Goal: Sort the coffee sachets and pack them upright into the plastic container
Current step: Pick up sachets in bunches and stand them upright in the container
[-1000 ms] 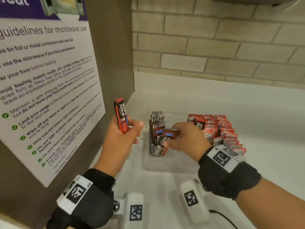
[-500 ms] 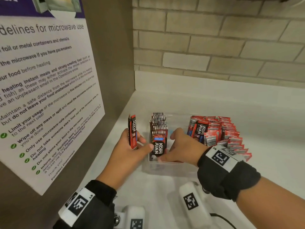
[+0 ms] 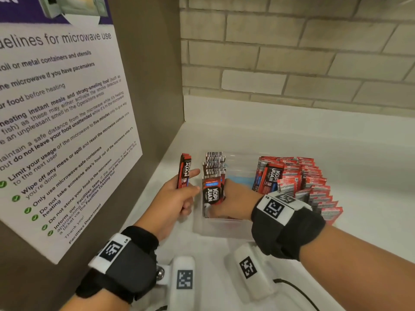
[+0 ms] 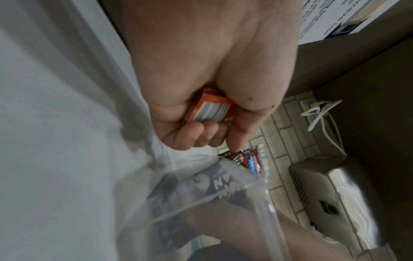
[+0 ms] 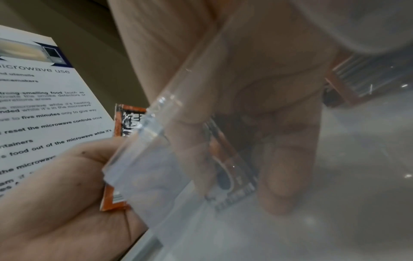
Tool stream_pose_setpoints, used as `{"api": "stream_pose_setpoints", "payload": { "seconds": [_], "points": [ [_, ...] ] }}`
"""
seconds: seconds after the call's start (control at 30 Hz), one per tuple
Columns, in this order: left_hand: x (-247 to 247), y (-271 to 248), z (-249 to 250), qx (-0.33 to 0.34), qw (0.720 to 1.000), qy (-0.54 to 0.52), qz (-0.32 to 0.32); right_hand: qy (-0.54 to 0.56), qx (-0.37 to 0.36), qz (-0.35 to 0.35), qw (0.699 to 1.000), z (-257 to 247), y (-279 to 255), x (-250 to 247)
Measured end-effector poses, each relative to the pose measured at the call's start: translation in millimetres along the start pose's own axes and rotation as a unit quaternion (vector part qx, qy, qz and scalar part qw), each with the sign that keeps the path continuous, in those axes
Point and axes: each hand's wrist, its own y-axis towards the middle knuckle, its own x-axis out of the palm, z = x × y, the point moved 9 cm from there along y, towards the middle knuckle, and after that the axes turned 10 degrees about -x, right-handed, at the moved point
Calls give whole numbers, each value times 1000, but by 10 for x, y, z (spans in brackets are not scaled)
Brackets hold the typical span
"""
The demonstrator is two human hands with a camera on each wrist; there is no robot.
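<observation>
Sachets (image 3: pixel 211 194) read "KOPI JUAN"; poster (image 3: pixel 56 122) "microwave use"

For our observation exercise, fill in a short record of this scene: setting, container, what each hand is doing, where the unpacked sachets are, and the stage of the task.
setting: white counter, brick wall behind, microwave poster at left
container: clear plastic container, a row of sachets upright at its left side
left hand: grips a small stack of sachets beside the container
right hand: inside the container, holding one sachet upright against the row
unpacked sachets: to the right of the container
stage: packing partly done
</observation>
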Motion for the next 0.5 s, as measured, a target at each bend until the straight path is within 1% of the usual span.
{"api": "stream_pose_setpoints", "payload": {
  "seconds": [0.1,0.3,0.4,0.5],
  "points": [
    [41,27,92,9,1000,7,1,2,-3,10,1000,1,26,4],
    [102,31,180,27,999,22,22,8,0,21,1000,23,38,20],
    [64,32,155,36,999,5,33,5,7,1,1000,42,23,45],
    [43,27,129,31,999,-14,28,0,23,-19,1000,73,17,79]
  ]
}}
